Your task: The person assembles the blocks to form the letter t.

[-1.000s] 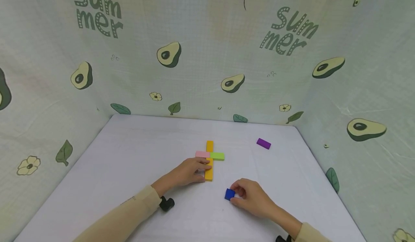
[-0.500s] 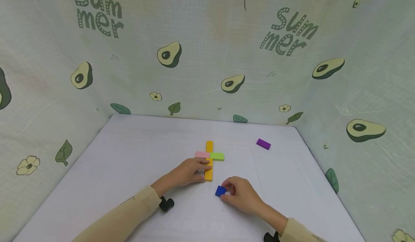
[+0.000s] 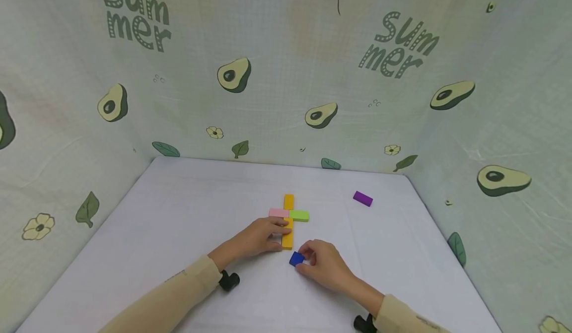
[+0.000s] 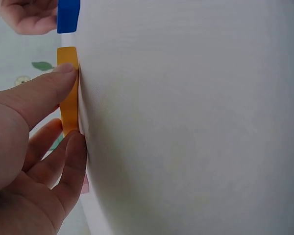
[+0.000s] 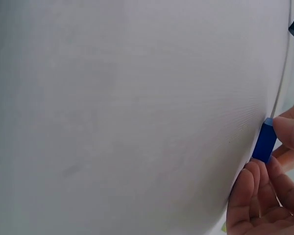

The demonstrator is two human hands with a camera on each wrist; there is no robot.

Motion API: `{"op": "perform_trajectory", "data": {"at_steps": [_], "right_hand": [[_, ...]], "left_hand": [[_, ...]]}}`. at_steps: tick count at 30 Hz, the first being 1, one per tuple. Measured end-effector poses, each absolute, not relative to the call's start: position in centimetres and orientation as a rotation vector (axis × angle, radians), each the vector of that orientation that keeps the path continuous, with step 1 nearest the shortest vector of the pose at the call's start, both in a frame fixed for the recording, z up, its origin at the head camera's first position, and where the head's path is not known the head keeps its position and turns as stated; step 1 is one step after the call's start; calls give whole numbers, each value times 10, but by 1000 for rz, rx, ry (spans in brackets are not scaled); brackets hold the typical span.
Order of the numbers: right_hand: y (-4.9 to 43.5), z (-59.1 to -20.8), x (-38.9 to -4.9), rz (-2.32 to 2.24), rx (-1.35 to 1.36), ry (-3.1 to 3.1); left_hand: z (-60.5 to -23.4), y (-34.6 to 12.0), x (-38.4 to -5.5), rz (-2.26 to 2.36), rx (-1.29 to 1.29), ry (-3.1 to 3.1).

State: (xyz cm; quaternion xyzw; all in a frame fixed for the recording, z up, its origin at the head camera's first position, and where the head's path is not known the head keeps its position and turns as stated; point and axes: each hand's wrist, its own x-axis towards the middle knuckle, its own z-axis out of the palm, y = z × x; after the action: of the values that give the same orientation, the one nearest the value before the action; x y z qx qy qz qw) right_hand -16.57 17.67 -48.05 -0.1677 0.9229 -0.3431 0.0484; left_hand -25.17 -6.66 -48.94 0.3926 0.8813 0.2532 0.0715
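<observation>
In the head view, several wooden blocks form a cross on the table: a small yellow block [image 3: 289, 201] at the far end, a pink block [image 3: 279, 213] to the left, a green block [image 3: 299, 216] to the right and a long yellow block [image 3: 287, 240] in front. My left hand [image 3: 258, 237] holds the long yellow block, thumb [image 4: 63, 78] near its front end, fingers [image 4: 74, 159] farther along. My right hand [image 3: 325, 263] pinches a blue block [image 3: 297, 259] between thumb and fingers [image 5: 259, 183], just in front of the yellow block's near end and turned at an angle.
A purple block [image 3: 363, 198] lies apart at the back right of the white table [image 3: 201, 194]. Patterned cloth walls [image 3: 277, 75] enclose the table at the back and sides. Black wrist cameras [image 3: 229, 281] sit below the sleeves.
My right hand has moved left and slightly away from me with the blue block, bringing it close to the long yellow block. The left hand has stayed in place.
</observation>
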Motion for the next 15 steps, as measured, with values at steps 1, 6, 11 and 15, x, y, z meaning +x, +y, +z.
{"op": "perform_trajectory", "data": {"at_steps": [1, 6, 11, 15], "right_hand": [[176, -480, -166, -1046, -506, 2813], [173, -482, -171, -1042, -491, 2803], [171, -483, -173, -1039, -473, 2790], [171, -483, -174, -1036, -465, 2783]], "left_hand": [[-489, -66, -252, 754, 1176, 2649], [-489, -66, -252, 730, 1184, 2654], [-488, -65, -253, 730, 1193, 2650], [-487, -65, -254, 730, 1193, 2647]]}}
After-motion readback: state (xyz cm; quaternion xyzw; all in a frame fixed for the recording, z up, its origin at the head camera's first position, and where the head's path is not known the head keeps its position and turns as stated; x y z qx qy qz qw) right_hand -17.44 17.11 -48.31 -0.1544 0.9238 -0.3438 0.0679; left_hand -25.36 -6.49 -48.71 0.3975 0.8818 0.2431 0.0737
